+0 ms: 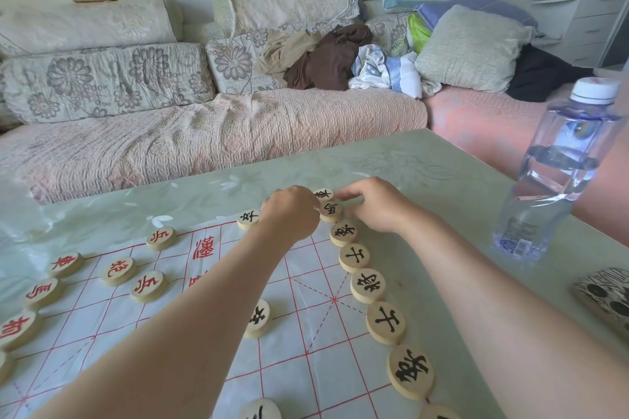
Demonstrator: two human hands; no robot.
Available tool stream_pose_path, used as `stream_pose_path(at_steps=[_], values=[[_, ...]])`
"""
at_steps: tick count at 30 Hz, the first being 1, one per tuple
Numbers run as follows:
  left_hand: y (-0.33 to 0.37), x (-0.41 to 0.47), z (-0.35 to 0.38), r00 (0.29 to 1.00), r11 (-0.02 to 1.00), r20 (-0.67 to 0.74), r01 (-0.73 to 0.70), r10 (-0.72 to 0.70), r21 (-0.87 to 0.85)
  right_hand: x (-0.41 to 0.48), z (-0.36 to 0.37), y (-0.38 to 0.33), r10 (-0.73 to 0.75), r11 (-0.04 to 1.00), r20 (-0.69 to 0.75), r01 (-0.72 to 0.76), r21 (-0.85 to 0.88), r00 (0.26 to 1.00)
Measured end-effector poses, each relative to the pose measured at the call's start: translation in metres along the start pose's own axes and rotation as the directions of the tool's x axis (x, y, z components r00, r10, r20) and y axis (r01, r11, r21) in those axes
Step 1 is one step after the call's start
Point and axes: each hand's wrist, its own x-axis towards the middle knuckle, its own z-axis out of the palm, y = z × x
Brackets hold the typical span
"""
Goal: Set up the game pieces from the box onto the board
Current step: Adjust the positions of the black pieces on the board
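A white sheet board (pixel 306 333) with red grid lines lies on the table. Round wooden pieces with black characters run in a row down its right edge, from the far piece (pixel 323 194) to a near one (pixel 411 371). Red-character pieces (pixel 148 285) stand on the left side. My left hand (pixel 291 211) reaches to the far right corner, its fingers curled and hidden behind the knuckles; what it holds cannot be seen. My right hand (pixel 374 206) is beside it, fingers curled down at the second piece (pixel 331 210) of the row.
A clear water bottle (pixel 558 173) with a white cap stands on the glossy green table (pixel 425 160) at right. A patterned box (pixel 606 292) lies at the right edge. A sofa (pixel 204 133) with cushions and clothes sits beyond the table.
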Motion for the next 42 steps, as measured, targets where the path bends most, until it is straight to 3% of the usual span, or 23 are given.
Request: stream_pose_path(at_steps=[10,16,31,36,42], values=[[-0.009,0.011,0.007,0.998,0.994,0.027,0.059,-0.057,-0.089,0.019,0.002,0.004,-0.033,0.999,0.044,0.032,0.025,0.999],[-0.011,0.014,0.01,0.998,0.985,0.064,0.035,-0.024,-0.17,0.021,0.004,0.002,-0.016,0.999,0.047,0.014,0.043,0.999],[-0.016,0.013,0.01,0.996,0.984,0.076,-0.028,0.042,-0.174,0.018,-0.001,0.003,-0.014,1.0,0.103,0.011,0.028,0.995],[-0.02,0.025,0.001,0.994,0.977,-0.066,0.072,-0.087,-0.201,0.024,0.001,0.006,0.024,0.998,-0.023,-0.023,0.053,0.999],[-0.017,0.039,-0.001,0.999,0.988,0.022,-0.028,0.032,-0.153,0.032,0.012,-0.002,0.022,1.0,-0.076,-0.021,0.016,0.997]])
